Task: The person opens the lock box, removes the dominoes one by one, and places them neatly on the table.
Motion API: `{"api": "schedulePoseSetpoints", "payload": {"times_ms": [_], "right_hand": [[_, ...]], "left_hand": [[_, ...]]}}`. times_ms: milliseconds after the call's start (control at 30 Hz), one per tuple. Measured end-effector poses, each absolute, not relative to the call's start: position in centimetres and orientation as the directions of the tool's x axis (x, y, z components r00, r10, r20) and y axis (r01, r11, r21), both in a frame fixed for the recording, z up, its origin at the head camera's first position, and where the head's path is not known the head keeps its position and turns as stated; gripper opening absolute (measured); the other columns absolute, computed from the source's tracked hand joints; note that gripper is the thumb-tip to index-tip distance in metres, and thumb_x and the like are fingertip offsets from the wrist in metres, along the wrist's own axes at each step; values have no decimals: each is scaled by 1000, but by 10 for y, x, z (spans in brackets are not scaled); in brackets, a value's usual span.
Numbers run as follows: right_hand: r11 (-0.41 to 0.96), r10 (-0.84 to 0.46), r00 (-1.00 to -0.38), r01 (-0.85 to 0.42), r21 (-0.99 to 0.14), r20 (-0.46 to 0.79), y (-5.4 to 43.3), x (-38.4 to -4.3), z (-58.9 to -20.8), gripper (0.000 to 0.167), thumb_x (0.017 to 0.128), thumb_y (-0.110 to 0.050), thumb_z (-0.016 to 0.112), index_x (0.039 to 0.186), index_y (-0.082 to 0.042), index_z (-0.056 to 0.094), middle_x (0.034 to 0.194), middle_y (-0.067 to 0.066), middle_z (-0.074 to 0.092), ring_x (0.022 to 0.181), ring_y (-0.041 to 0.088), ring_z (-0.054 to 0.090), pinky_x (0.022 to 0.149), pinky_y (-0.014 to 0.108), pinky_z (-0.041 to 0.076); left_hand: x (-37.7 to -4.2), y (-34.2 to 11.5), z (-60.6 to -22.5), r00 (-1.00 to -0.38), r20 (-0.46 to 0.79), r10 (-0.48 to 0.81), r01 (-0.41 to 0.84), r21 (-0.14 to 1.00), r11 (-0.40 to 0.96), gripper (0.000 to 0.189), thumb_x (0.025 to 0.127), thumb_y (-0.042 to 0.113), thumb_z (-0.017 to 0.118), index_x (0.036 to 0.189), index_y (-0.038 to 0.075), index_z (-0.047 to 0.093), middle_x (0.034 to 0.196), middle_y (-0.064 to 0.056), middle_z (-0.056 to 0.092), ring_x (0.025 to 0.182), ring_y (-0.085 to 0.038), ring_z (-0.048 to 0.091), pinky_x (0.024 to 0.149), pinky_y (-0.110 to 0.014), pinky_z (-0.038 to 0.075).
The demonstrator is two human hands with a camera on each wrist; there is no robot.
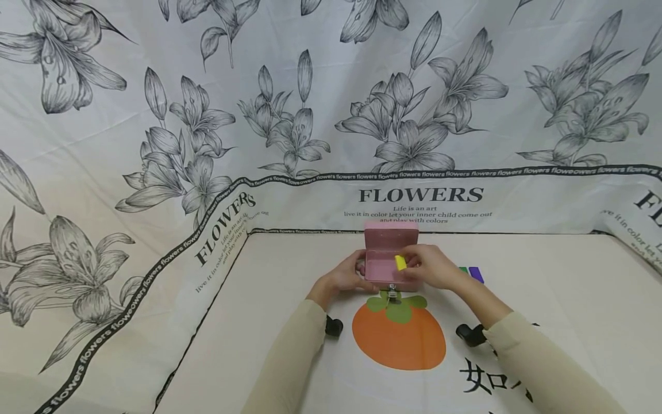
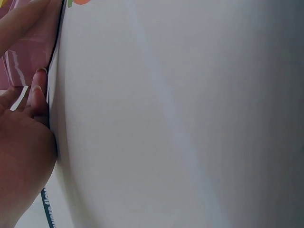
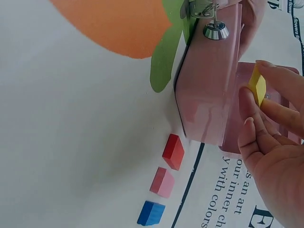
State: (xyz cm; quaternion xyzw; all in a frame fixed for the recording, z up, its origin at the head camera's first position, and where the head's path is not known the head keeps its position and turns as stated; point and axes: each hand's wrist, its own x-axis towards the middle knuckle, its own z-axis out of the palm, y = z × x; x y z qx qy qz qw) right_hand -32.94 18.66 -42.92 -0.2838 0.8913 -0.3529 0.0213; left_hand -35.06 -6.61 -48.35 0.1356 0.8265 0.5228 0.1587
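A small pink box (image 1: pixel 381 271) stands with its lid (image 1: pixel 391 237) raised and a metal latch (image 3: pixel 216 29) on its front. My left hand (image 1: pixel 345 273) holds the box at its left side, thumb along the front; some of its fingers are hidden in the head view. Over the box's opening, my right hand (image 1: pixel 435 267) pinches a yellow block (image 3: pixel 258 88) between thumb and fingers. Beside the box on the right lie a red block (image 3: pixel 173 152), a pink block (image 3: pixel 162 182) and a blue block (image 3: pixel 151 213). Green (image 1: pixel 463 269) and purple (image 1: pixel 476 275) blocks show behind the right wrist.
The box rests on a white cloth (image 1: pixel 289 264) with a printed orange persimmon (image 1: pixel 398 339) and black characters (image 1: pixel 483 376). A flower-printed curtain (image 1: pixel 289 201) rises close behind the box and along the left side.
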Motion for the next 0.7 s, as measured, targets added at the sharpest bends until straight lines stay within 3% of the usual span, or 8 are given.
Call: {"api": "schedulePoseSetpoints", "payload": {"times_ms": [400,700], "right_hand": [[624,-528,-832,-515,-587,170,207,-321,-426,41,87,-4,78,123,10,66,101,12,71,84,19,66,72,33,54],[650,-513,-833,-535,-540,207,228,-315,-423,31,84,-8,82,110,3,71,90,6,68,80,18,62,73,38,53]], "left_hand": [[-351,-66,-484,-910,-94,405,90,907,412,103,69,1,93,155,12,38,106,-5,57,93,-16,51,83,-28,44],[-352,-67,-486,-907,-70,415,110,912,395,101,68,-1,92,154,10,40,101,-7,55,90,-15,49,81,-28,43]]}}
